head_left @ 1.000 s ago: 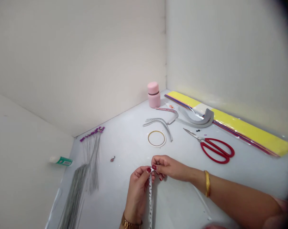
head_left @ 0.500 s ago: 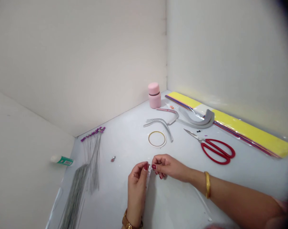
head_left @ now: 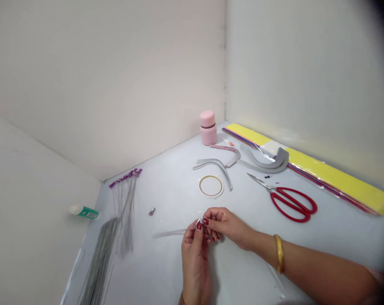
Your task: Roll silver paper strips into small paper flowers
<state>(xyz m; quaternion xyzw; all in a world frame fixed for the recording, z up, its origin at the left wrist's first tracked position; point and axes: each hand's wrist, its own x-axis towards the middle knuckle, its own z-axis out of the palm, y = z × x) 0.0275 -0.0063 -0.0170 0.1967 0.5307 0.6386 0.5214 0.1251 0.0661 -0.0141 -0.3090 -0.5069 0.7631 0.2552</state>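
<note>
Strip (head_left: 169, 233), pale, pinched between left hand (head_left: 195, 264), right hand (head_left: 225, 224).

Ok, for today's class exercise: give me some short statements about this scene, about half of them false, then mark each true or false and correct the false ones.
1. The right hand wears a gold bangle. True.
2. The left hand holds the scissors. False: the fingers of both hands pinch a pale strip, and the scissors lie apart on the table.
3. The scissors have blue handles. False: their handles are red.
4. The pink jar stands upright near the corner of the walls. True.
5. A gold ring lies beyond the hands. True.
6. The purple-beaded wires lie right of the hands. False: they lie left of them in the view.
</note>
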